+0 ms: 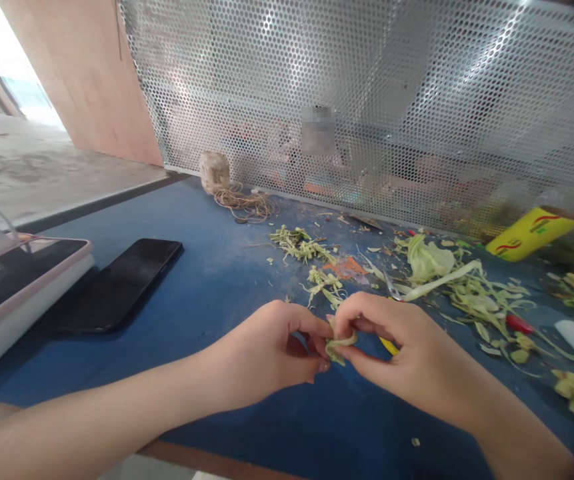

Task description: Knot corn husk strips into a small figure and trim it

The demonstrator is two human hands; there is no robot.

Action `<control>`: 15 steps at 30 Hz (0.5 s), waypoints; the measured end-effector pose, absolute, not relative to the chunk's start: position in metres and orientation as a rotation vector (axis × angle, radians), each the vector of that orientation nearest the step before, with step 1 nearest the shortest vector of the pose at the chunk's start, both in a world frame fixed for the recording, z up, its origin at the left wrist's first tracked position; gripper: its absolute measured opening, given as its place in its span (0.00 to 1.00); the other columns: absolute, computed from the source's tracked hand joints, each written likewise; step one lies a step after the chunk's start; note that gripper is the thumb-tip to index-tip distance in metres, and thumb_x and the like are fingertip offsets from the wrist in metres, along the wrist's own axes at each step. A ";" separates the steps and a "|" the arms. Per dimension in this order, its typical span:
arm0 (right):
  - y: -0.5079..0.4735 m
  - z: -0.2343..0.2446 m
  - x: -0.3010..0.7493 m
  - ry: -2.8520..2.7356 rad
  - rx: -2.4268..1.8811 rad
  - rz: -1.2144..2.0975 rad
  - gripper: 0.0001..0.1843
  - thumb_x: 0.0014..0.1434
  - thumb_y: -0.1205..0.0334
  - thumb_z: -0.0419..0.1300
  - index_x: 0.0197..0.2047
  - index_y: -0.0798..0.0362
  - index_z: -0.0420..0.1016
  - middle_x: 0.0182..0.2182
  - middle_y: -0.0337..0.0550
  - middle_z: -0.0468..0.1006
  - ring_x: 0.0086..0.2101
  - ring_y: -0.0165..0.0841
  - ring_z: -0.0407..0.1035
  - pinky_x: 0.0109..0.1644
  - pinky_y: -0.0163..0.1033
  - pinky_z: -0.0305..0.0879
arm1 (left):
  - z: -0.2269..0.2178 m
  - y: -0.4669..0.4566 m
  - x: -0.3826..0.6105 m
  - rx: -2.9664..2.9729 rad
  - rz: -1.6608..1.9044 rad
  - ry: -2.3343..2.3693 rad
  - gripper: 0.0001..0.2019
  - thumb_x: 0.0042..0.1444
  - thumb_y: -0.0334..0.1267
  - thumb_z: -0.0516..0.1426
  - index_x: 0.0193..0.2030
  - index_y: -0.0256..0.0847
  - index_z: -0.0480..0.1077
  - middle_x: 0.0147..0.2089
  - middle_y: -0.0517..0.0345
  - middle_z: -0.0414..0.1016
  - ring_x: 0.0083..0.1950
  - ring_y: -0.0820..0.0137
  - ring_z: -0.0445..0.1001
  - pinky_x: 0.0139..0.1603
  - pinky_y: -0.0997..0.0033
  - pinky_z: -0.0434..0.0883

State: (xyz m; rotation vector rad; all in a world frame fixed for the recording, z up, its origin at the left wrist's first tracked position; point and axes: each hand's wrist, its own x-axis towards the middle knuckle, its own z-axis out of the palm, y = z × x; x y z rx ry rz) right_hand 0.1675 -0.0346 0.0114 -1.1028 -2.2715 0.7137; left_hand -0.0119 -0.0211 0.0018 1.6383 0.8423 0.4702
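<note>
Both hands meet over the near part of a blue tabletop [207, 293]. Between the fingertips is a small curled strip of pale green leaf [341, 343], bent into a loop. My left hand [277, 350] pinches its left side, thumb and forefinger together. On the other side my right hand [397, 337] also grips it in a closed pinch. Just beyond the hands lie small pale green knotted pieces [325, 285] and a larger clump of them [299, 245]. A metal-tipped tool [391, 288] with a yellow handle is partly hidden behind my right hand.
Shredded green strips [487, 297] and a leaf [427, 259] litter the right side, near a yellow tube [531, 233]. Twine [247, 202] trails from a wrapped roll [214, 171] at a perforated metal screen [277, 87]. Leftward lie a black phone [127, 283] and a pink-rimmed box [79, 263].
</note>
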 end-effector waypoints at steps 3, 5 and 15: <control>-0.037 0.008 0.164 -2.210 -1.169 0.685 0.16 0.48 0.76 0.55 0.37 0.47 0.61 0.31 0.37 0.70 0.32 0.28 0.67 0.36 0.31 0.65 | 0.000 -0.020 -0.011 1.657 0.489 0.859 0.06 0.45 0.27 0.53 0.30 0.35 0.69 0.30 0.60 0.68 0.29 0.74 0.68 0.30 0.77 0.67; -0.039 0.008 0.162 -2.209 -1.196 0.623 0.18 0.47 0.77 0.54 0.38 0.47 0.61 0.30 0.35 0.70 0.31 0.27 0.67 0.35 0.30 0.65 | -0.001 -0.018 -0.011 1.662 0.511 0.868 0.05 0.44 0.26 0.53 0.28 0.35 0.68 0.28 0.61 0.68 0.28 0.74 0.68 0.30 0.77 0.67; -0.041 0.005 0.163 -2.278 -0.987 0.056 0.10 0.53 0.74 0.54 0.35 0.48 0.66 0.34 0.42 0.74 0.37 0.32 0.70 0.39 0.32 0.67 | 0.007 -0.015 -0.011 1.707 0.652 0.962 0.04 0.42 0.25 0.55 0.25 0.35 0.69 0.26 0.63 0.68 0.27 0.76 0.68 0.30 0.78 0.67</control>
